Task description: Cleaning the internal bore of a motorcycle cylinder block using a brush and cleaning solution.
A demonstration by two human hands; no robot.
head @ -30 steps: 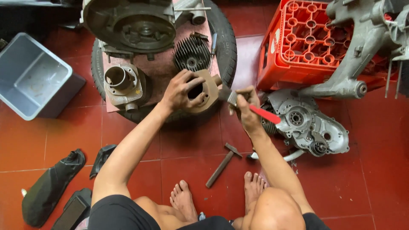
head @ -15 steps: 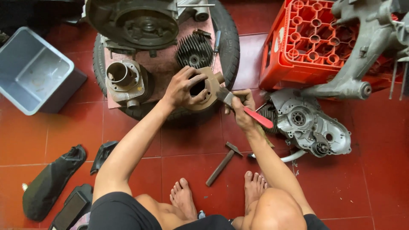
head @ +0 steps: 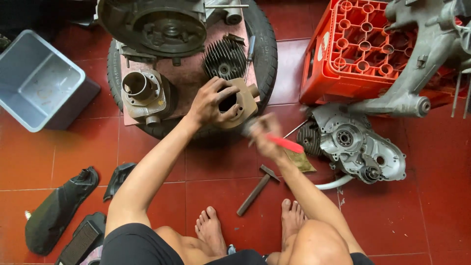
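Seated on the red floor [head: 402, 216], the person's left hand [head: 211, 103] keeps its grip wrapped around a tan engine cylinder [head: 239, 102] propped on a tyre [head: 267, 59]. The right hand [head: 265, 135], fingers pressed around a red-handled tool [head: 284, 144], now blurs just right of that grip, swung closer than a moment ago, apparently mid-stroke against the cylinder.

Soft, even daylight fills the scene with faint shadows and no harsh glare, everything sharp except the right hand [head: 265, 135], smeared by motion blur.
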